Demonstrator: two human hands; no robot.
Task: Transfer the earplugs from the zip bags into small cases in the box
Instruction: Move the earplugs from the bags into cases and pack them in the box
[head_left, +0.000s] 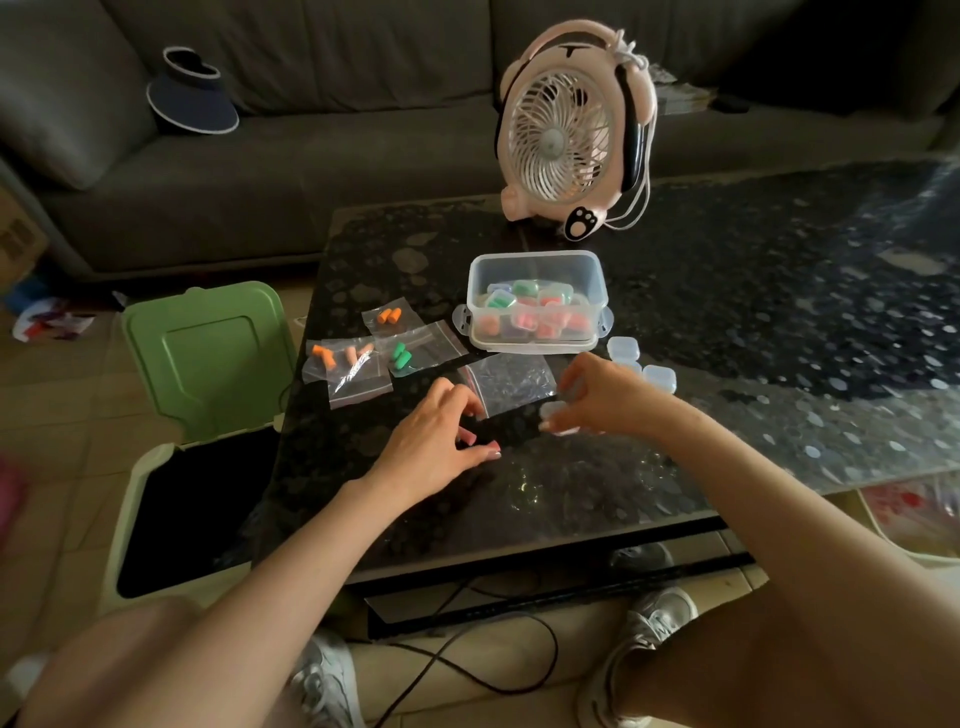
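Clear plastic box (537, 270) is sitting mid-table, holding a pile of filled small cases (524, 312), and a few zip bags (358, 384) with orange and green earplugs (401, 356) inside are lying just left of it. Right hand (597, 395) is pinching a little clear case (553, 413) right beside an empty-looking bag (511, 382). Left hand (441, 441) is curling its fingers at that bag's near corner, but honestly I can't tell if it's gripping it.

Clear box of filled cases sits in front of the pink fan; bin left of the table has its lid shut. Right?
No. Head view shows the green bin lid standing open. The clear box does sit in front of the pink fan.
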